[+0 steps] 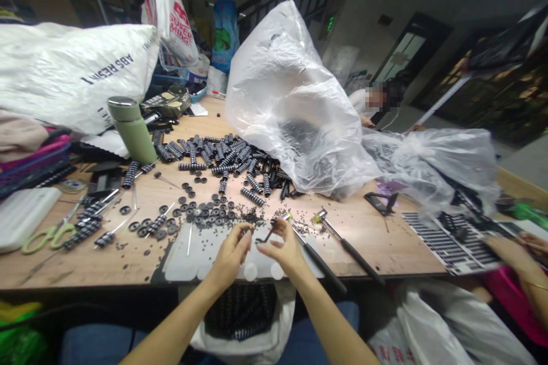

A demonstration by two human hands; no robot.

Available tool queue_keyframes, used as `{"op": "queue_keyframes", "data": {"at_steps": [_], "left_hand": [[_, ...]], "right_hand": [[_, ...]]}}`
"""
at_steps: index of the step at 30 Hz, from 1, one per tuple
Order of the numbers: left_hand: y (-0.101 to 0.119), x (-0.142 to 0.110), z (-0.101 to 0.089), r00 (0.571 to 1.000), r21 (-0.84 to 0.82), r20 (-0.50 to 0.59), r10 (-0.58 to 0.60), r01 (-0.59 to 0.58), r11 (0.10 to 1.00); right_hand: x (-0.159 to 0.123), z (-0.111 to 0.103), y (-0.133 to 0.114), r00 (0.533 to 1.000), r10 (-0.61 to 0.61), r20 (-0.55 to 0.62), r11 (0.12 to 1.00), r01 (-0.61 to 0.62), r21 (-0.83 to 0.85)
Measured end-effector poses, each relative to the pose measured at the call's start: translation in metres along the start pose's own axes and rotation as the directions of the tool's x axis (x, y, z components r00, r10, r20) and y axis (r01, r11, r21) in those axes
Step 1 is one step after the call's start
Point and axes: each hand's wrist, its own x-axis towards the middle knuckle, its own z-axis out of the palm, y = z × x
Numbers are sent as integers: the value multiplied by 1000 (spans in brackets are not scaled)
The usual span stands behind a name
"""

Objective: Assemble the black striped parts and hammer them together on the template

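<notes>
My right hand point(287, 248) grips a small black plastic part point(269, 234) with a forked-looking end. Close by on its left, my left hand point(233, 252) is closed at the fingertips; what it pinches, if anything, is too small to make out. Both hands hover over a white sheet point(192, 256) at the table's front edge. Just beyond them lies a scatter of tiny dark pieces point(252, 217). Black round discs point(208, 214) spread to the left, and a pile of black-and-white ribbed rollers point(231, 157) sits farther back.
Two hammers point(351, 248) lie at the right. Green-handled scissors point(51, 236) and a green flask point(132, 131) are at the left. A large translucent bag point(295, 108) stands at the back. Below the edge hangs an open white bag point(282, 319) holding rollers. A co-worker's hand point(507, 251) is far right.
</notes>
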Motion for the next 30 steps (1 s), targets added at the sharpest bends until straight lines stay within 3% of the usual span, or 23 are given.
{"op": "queue_keyframes", "data": {"at_steps": [1,3,5,7,10,17,30], "left_hand": [[3,0,0,996,-108,24,-84,86,990],[8,2,1,976,-256,63,-208,217,942],[12,3,3,959,-329,54,-279,281,901],[15,2,5,955,-388,14,-295,277,879],[21,0,8,952,-463,-1,-308,272,843],[28,-5,15,913,-503,79,-401,384,774],[13,0,17,865,-417,131,-485,492,764]], "right_hand": [[-3,-5,-2,992,-127,22,982,129,-138],[-11,-12,-6,933,-310,185,881,354,-313],[-19,-13,-12,861,-373,346,787,491,-374],[-25,-10,-17,819,-381,430,723,553,-413],[-28,-3,-23,802,-380,461,680,580,-448],[-22,-1,-16,790,-391,472,658,598,-457],[-19,4,7,874,-335,351,823,453,-343]]}}
